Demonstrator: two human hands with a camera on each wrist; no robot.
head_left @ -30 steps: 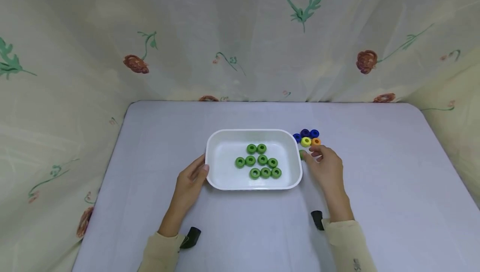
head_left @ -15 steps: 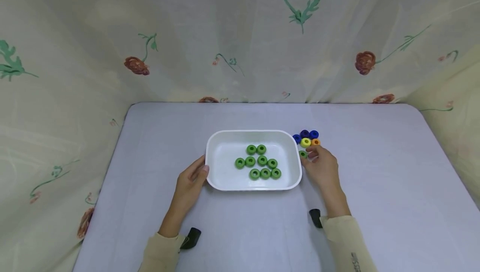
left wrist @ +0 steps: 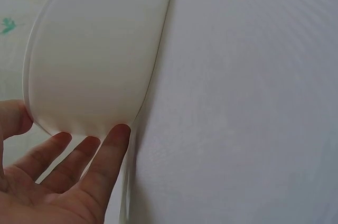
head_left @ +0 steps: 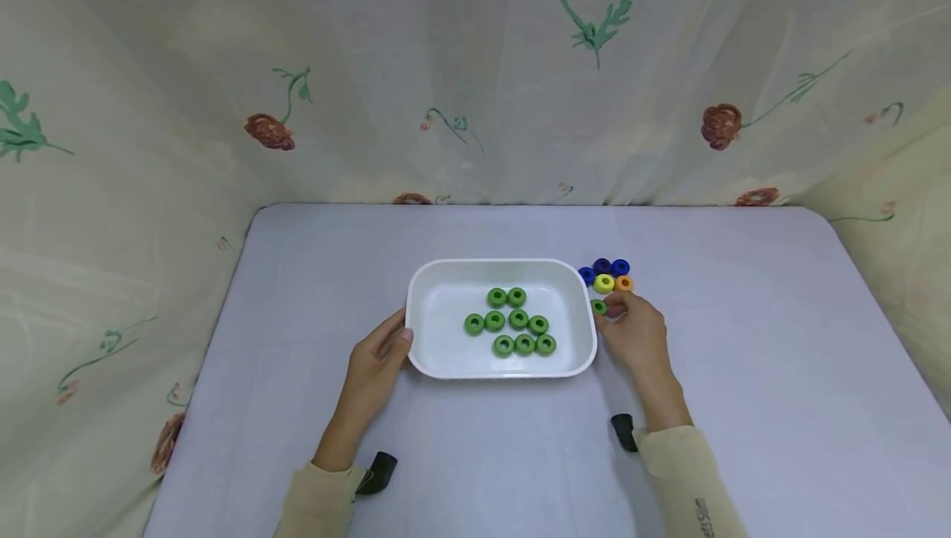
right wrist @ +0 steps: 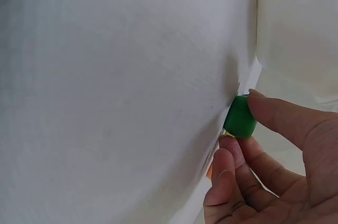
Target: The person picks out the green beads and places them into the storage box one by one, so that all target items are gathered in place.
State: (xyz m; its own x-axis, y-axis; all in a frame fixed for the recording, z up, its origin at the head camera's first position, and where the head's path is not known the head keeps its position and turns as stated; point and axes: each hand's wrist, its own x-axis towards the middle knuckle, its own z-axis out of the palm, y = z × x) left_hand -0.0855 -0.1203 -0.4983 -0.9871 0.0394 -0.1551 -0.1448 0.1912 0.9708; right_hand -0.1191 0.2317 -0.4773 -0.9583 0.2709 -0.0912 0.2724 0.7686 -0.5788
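A white rectangular tray lies on the table, with several green ring-shaped beads in loose rows inside. My left hand holds the tray's left end, the thumb at the rim and the fingertips against the outer wall. Just outside the right end, my right hand pinches one green bead between thumb and fingers. Behind that hand sit two blue beads, a dark purple bead, a yellow bead and an orange bead, close together near the tray's far right corner.
A pale cloth covers the table. Flower-patterned curtains hang behind it and at both sides. A black strap end sticks out at the left wrist and another black strap end at the right.
My right hand has shifted slightly left, and its fingers have closed on the green bead beside the tray. The left hand and the beads in the tray keep their places.
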